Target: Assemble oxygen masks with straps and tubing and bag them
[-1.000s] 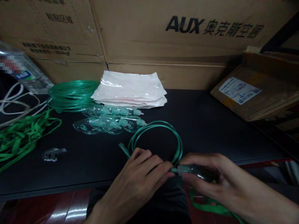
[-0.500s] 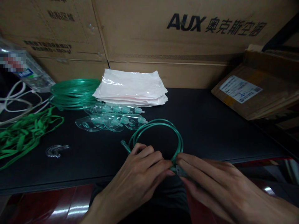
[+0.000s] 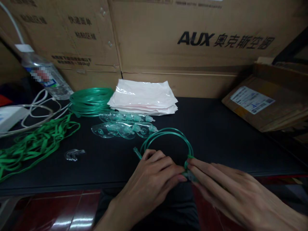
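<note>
Black table point(image 3: 228, 134), left hand point(image 3: 154, 178) and right hand point(image 3: 223, 189) palms-down, fingers pinched (tips meeting) on green tubing coil point(image 3: 168, 133)

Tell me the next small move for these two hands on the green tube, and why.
Probably push the tube end home into the connector. The left hand and right hand meet fingertip to fingertip at the table edge, pinching a small clear connector where the green tubing coil ends, so the joint looks only partly seated.
</note>
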A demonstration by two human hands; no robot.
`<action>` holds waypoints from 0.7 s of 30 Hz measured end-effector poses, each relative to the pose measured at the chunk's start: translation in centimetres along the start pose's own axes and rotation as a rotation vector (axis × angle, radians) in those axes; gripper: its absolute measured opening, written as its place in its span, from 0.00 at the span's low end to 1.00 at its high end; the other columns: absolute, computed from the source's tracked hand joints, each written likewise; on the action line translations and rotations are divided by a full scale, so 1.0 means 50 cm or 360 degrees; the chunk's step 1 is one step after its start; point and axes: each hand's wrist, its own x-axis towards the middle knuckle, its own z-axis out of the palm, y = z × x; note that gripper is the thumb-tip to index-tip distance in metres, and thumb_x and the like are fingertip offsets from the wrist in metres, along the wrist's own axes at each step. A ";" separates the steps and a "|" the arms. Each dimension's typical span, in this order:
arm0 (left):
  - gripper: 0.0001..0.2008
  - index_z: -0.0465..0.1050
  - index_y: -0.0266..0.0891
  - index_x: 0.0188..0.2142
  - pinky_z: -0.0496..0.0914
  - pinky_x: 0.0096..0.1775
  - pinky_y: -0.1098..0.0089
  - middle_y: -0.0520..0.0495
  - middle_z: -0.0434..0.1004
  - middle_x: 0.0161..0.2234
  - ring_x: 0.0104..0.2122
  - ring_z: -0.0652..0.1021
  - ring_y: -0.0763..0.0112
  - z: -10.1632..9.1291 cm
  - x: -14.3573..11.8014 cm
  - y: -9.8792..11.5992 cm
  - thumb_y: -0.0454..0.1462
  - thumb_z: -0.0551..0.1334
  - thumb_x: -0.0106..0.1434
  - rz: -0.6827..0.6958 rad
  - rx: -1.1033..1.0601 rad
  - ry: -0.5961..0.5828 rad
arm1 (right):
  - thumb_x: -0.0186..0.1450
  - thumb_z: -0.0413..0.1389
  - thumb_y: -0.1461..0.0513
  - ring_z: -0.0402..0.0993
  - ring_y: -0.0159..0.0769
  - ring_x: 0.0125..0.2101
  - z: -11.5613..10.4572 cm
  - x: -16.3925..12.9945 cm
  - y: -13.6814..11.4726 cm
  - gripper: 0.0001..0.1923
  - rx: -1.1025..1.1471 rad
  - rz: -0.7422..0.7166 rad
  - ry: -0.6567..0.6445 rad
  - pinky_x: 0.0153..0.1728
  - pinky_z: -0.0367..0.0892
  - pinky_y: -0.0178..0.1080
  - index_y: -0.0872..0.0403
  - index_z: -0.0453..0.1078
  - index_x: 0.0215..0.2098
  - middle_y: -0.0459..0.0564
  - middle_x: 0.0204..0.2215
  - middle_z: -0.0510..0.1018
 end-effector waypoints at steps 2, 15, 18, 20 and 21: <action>0.10 0.74 0.47 0.51 0.64 0.49 0.60 0.53 0.81 0.43 0.44 0.76 0.65 0.001 -0.004 0.000 0.44 0.63 0.73 -0.0065 0.0028 0.0080 | 0.67 0.43 0.73 0.84 0.48 0.45 -0.004 -0.007 0.009 0.30 -0.0063 0.0013 -0.0013 0.39 0.82 0.44 0.56 0.68 0.65 0.58 0.57 0.81; 0.11 0.74 0.43 0.49 0.74 0.48 0.53 0.47 0.78 0.45 0.45 0.76 0.58 0.029 -0.038 0.002 0.34 0.67 0.68 -0.0208 0.0330 -0.0007 | 0.71 0.48 0.76 0.69 0.47 0.65 0.014 0.052 0.140 0.32 -0.0311 -0.0356 0.0064 0.65 0.64 0.58 0.51 0.61 0.70 0.56 0.64 0.74; 0.11 0.74 0.43 0.50 0.74 0.47 0.53 0.47 0.77 0.45 0.44 0.76 0.58 0.035 -0.031 0.008 0.34 0.67 0.69 -0.0256 0.0373 0.0051 | 0.67 0.49 0.78 0.59 0.50 0.69 0.042 0.052 0.158 0.37 -0.0227 -0.0345 -0.0121 0.65 0.62 0.64 0.49 0.59 0.71 0.56 0.69 0.66; 0.13 0.74 0.43 0.52 0.75 0.46 0.53 0.47 0.77 0.45 0.44 0.76 0.57 0.037 -0.028 0.011 0.34 0.67 0.68 -0.0267 0.0391 0.0048 | 0.66 0.50 0.76 0.51 0.53 0.71 0.048 0.040 0.160 0.40 -0.0124 -0.0221 -0.0211 0.64 0.59 0.66 0.49 0.53 0.73 0.58 0.73 0.57; 0.13 0.74 0.43 0.52 0.75 0.46 0.53 0.47 0.77 0.45 0.43 0.76 0.58 0.037 -0.028 0.012 0.34 0.67 0.68 -0.0254 0.0397 0.0032 | 0.65 0.51 0.74 0.48 0.54 0.72 0.046 0.031 0.159 0.42 -0.0083 -0.0143 -0.0239 0.65 0.57 0.68 0.49 0.51 0.74 0.59 0.74 0.53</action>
